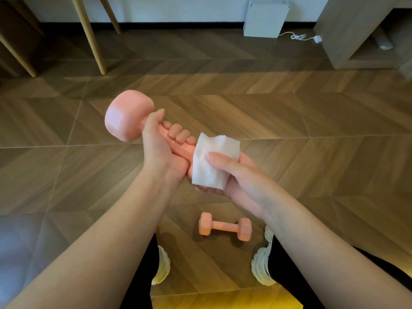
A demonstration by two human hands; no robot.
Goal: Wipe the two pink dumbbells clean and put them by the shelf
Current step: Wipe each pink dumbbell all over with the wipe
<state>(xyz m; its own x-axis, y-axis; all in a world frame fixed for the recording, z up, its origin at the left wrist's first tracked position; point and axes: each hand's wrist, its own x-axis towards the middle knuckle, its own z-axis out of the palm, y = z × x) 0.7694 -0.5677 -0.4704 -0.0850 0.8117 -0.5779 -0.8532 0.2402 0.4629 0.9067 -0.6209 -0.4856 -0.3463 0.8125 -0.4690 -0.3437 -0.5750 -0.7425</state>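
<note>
My left hand (160, 148) grips the handle of a pink dumbbell (128, 117), held up tilted with one head at the upper left. My right hand (234, 175) presses a white folded wipe (211, 166) around the dumbbell's lower end, which the wipe hides. A second pink dumbbell (225, 226) lies on the wooden floor between my feet, below my hands. The light wooden shelf (347, 36) stands at the far right.
Wooden chair or table legs (91, 36) stand at the far left. A white box (265, 16) with a white cable (298, 37) sits against the back wall. My white shoes (263, 266) are on the herringbone floor.
</note>
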